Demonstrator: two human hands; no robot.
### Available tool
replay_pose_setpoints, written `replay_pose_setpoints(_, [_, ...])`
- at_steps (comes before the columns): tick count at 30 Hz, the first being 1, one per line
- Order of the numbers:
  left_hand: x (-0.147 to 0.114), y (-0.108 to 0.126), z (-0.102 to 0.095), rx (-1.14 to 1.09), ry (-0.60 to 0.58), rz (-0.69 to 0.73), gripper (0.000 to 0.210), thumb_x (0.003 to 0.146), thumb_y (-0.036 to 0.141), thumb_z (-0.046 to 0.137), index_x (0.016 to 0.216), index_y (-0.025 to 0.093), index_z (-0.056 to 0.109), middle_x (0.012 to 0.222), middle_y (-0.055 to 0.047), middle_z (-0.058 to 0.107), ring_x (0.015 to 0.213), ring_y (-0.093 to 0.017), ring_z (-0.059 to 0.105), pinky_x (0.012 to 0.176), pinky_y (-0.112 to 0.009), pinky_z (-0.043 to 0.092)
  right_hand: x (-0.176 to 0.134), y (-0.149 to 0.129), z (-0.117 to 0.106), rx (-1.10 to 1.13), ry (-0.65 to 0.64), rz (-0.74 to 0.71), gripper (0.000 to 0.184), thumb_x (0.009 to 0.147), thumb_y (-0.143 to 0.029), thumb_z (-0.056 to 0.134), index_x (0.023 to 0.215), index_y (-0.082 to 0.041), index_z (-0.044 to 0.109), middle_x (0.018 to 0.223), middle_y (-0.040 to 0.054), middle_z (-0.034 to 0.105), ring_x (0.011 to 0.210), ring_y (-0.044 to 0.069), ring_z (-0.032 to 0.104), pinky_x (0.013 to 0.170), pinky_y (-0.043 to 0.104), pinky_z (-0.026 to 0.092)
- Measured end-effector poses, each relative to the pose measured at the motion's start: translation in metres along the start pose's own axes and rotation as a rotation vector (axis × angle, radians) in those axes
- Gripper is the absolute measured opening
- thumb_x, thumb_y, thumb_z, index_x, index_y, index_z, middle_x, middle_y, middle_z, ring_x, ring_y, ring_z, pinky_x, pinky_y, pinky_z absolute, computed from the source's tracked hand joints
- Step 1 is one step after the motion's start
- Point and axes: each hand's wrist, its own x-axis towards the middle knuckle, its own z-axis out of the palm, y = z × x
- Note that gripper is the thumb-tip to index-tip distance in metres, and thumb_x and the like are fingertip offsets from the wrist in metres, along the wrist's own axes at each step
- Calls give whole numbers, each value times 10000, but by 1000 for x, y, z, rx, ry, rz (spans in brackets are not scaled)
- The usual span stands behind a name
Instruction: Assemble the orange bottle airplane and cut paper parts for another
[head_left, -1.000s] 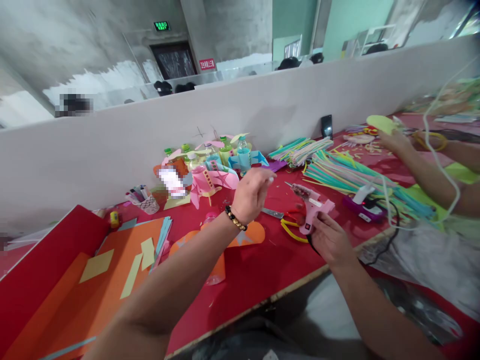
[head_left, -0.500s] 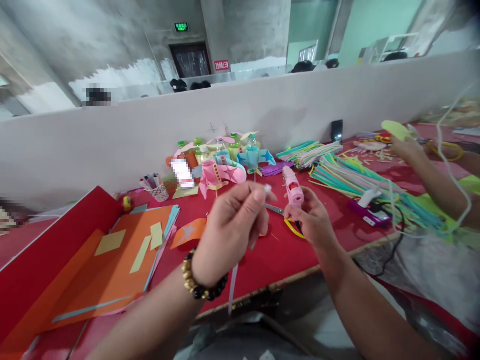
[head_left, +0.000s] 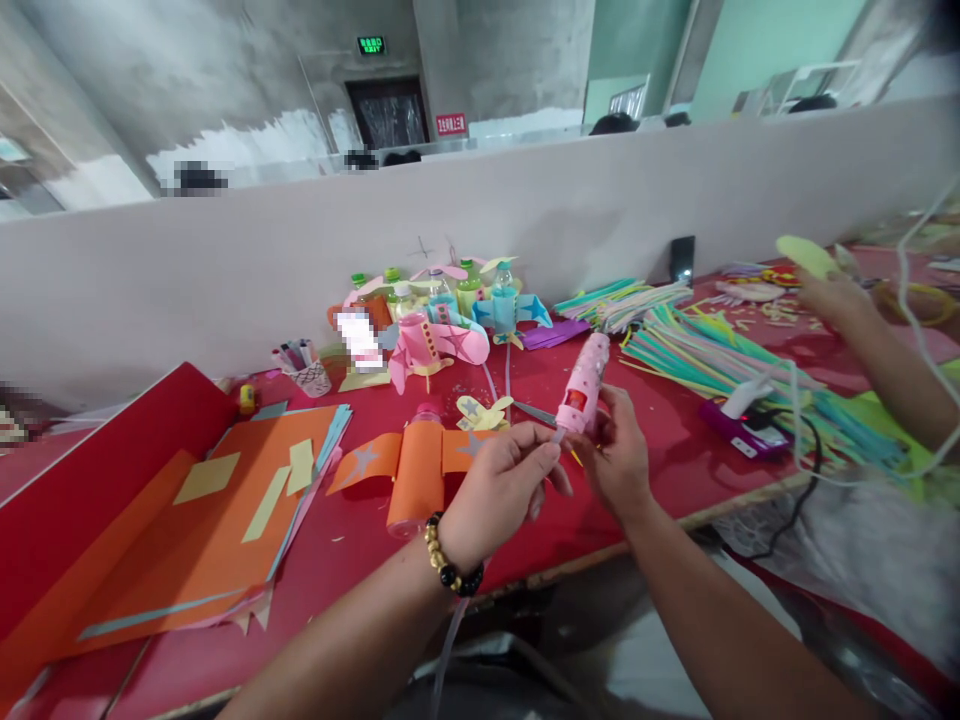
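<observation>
facing inward, left fingers (head_left: 546, 458) grip a glue stick (head_left: 558, 436), right fingers (head_left: 619, 408) a glue gun (head_left: 586, 380).

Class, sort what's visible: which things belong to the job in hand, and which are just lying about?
In use:
pink hot glue gun, in the right hand
translucent glue stick, in the left hand

Lying about, it seems:
pipe cleaners
cup of pens
orange sheet

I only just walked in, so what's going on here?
The person's right hand holds a pink glue gun, while the left hand pinches a translucent glue stick, its tip at the gun's rear. Whether it's inside is unclear. An orange-wrapped bottle with star-marked wings lies on the red table; other decorated bottles stand by the white partition.
</observation>
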Motion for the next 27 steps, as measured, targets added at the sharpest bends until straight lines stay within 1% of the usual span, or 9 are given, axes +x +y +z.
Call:
replay_pose_setpoints(3, [3,-2,-1,7,8,7,216,881,381,530,862,166,526,672,-6,652,371,-21,354,370,-151,254,3,1,-2,-65,21,-76,516,810,-380,652,1271,-239,466,1187,105,492,967,238,549,815,380,496])
replay_pose_setpoints(6, [4,-2,-4,29,13,2,217,870,382,538,855,166,522,677,-8,658,370,-23,360,371,-155,255,4,0,-2,-134,25,-103,497,814,-340,656,1264,-239,471,1180,107,497,1007,254,544,851,404,490])
replay_pose_setpoints(10, [7,-2,-8,69,20,0,215,863,379,531,851,164,531,680,-15,670,367,-26,367,373,-162,256,6,-1,0,-181,1,-110,453,827,-307,637,1249,-241,485,1151,105,518,994,257,553,814,401,504])
replay_pose_setpoints(14, [12,-2,-11,83,14,-3,206,876,357,501,841,157,538,683,-28,681,360,-23,354,374,-164,252,8,0,1,-222,8,-131,433,826,-309,636,1229,-230,498,1093,95,531,953,249,546,786,397,507])
replay_pose_setpoints(18, [16,-3,-11,82,32,-4,210,880,349,486,850,149,539,687,-40,684,348,-21,351,370,-166,238,7,-1,2,-265,17,-131,424,826,-294,636,1222,-222,501,1098,99,532,960,244,543,789,388,506])
replay_pose_setpoints(23, [16,-4,-7,6,108,24,202,852,361,534,894,186,443,677,-2,674,343,-22,343,372,-159,247,6,-3,4,-306,31,-165,417,845,-291,597,1240,-224,485,1130,116,538,1018,262,537,815,406,504])
replay_pose_setpoints(27, [17,-6,-5,1,121,49,223,848,361,539,865,213,373,669,23,669,333,-24,339,363,-159,257,5,-3,4,-374,56,-221,418,865,-296,565,1264,-223,463,1158,132,535,1074,283,524,846,438,491])
